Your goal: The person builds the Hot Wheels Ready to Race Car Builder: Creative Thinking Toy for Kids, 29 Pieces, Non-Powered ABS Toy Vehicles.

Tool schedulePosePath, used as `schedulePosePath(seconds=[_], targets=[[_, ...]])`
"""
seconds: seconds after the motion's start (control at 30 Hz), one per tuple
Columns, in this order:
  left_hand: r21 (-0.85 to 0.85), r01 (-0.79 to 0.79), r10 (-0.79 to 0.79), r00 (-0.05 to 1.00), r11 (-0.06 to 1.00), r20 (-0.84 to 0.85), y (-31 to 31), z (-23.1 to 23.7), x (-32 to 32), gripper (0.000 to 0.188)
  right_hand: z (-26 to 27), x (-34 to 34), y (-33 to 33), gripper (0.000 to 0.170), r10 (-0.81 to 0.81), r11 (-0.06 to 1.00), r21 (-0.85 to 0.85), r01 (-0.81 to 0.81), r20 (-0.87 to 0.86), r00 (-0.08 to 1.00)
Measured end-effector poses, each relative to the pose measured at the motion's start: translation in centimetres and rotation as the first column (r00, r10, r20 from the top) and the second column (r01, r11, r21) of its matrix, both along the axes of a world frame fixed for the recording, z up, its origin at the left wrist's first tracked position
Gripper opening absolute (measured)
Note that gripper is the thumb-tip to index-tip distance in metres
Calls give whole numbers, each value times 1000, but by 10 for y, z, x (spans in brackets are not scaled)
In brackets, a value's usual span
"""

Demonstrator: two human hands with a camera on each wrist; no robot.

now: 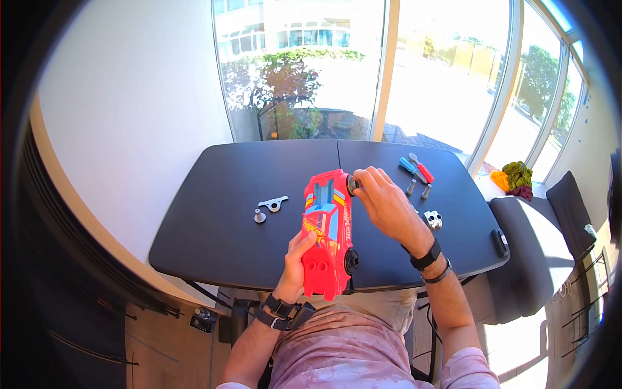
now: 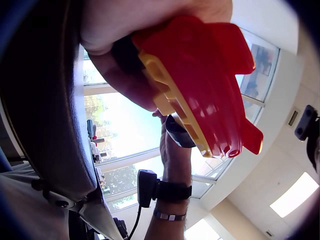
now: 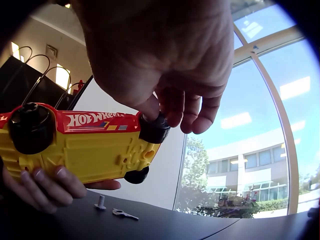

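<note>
A red toy car (image 1: 327, 236) with a yellow underside (image 3: 95, 155) is held up above the black table. My left hand (image 1: 299, 262) grips its body, the fingertips spread on the yellow underside in the right wrist view. At the far end, my right hand (image 1: 387, 206) pinches a black wheel (image 3: 154, 129) at the car's right side. Another black wheel (image 3: 32, 129) sits at the near end on the same side. The left wrist view shows the red body (image 2: 205, 85) close up, the right hand (image 2: 175, 150) beyond it.
On the black table (image 1: 227, 181) lie a grey bracket (image 1: 273, 204) and a grey peg-like part (image 1: 260, 216) at left. Blue (image 1: 409, 166) and red-handled tools (image 1: 424, 171), two grey bolts (image 1: 426, 191) and a silver block (image 1: 433, 219) are at right. A black device (image 1: 499, 243) sits by the right edge.
</note>
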State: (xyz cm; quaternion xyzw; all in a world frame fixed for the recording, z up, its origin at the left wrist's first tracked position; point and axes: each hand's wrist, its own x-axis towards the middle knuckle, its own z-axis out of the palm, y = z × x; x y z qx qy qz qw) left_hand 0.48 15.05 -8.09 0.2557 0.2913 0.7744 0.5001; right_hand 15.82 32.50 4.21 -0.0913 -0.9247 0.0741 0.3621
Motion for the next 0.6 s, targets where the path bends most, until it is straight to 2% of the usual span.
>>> schedulePosePath(seconds=[0.27,0.43,0.6], targets=[[6,6,-6,1000,1000,10,1,-2,-1,49,-1,0,1,20,-8,999,-31,9,6,1000],[28,5,-6,1000,1000,19,1,-5,-1,50,2,4,5,26,98,980,-171,-102,-33,995],[44,51,-56,988,998,143,2,-9,-2,53,13,17,18,30,81,972,-211,-102,-106,991]])
